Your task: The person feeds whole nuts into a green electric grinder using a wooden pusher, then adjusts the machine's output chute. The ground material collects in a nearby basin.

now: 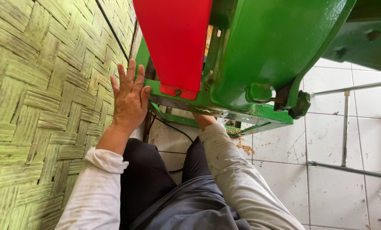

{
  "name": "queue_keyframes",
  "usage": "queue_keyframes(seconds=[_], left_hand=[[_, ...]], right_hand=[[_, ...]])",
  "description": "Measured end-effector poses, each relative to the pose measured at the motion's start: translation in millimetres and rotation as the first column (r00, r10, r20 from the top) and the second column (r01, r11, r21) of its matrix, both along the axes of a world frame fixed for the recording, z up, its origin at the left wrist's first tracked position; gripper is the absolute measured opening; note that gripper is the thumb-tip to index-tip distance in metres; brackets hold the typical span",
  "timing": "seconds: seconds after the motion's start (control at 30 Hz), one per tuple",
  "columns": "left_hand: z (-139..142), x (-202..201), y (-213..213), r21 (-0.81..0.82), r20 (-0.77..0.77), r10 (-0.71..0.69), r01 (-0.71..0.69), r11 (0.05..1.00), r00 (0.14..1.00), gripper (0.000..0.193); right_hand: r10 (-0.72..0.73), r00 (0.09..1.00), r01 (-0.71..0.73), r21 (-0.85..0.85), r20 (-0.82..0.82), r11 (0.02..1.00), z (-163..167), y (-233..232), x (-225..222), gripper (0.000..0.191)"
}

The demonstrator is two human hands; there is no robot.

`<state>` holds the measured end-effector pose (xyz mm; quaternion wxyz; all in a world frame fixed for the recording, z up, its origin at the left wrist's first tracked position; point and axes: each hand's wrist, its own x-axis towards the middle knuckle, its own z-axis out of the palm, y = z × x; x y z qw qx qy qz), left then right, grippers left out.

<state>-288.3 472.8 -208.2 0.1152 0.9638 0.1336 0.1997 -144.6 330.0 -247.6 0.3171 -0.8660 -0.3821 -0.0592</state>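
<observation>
My left hand (129,99) lies flat and open, fingers spread, against the woven bamboo wall (41,106), right beside the corner of a green machine frame (258,111). A red chute (175,42) hangs from the machine above that corner. My right hand (203,119) reaches under the green frame; only its wrist shows, and the fingers are hidden behind the metal. Both arms wear pale long sleeves.
A black cable (173,127) runs over the white tiled floor (335,187) below the machine. Scattered grain (246,149) lies on the tiles. Thin metal rods (346,127) stand at the right. My dark-trousered knees fill the bottom centre.
</observation>
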Motion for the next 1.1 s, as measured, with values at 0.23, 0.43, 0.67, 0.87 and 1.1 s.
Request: queue_keyframes(seconds=[0.23,0.43,0.67,0.87,1.1], left_hand=[[-4,-1,0,0.004,0.007,-0.01,0.01,1.0,1.0,0.059],[-6,0,1,0.015,0.007,-0.001,0.001,1.0,1.0,0.058],[-8,1,1,0.006,0.029,-0.012,0.012,1.0,1.0,0.059],[-5,2,0,0.024,0.009,0.0,-0.001,1.0,1.0,0.058],[-3,1,-2,0.028,0.034,-0.002,0.001,1.0,0.999,0.057]], right_hand=[[0.004,1.0,-0.004,-0.021,0.002,1.0,-1,-3,-2,0.036],[-0.002,1.0,0.002,-0.018,0.006,1.0,4,-4,-5,0.036],[-0.01,1.0,0.01,0.01,0.021,1.0,16,-1,-5,0.036],[-0.029,0.999,0.027,-0.093,-0.014,0.995,11,-10,-18,0.035],[-0.029,0.999,0.029,-0.02,0.013,0.999,24,-6,-15,0.035]])
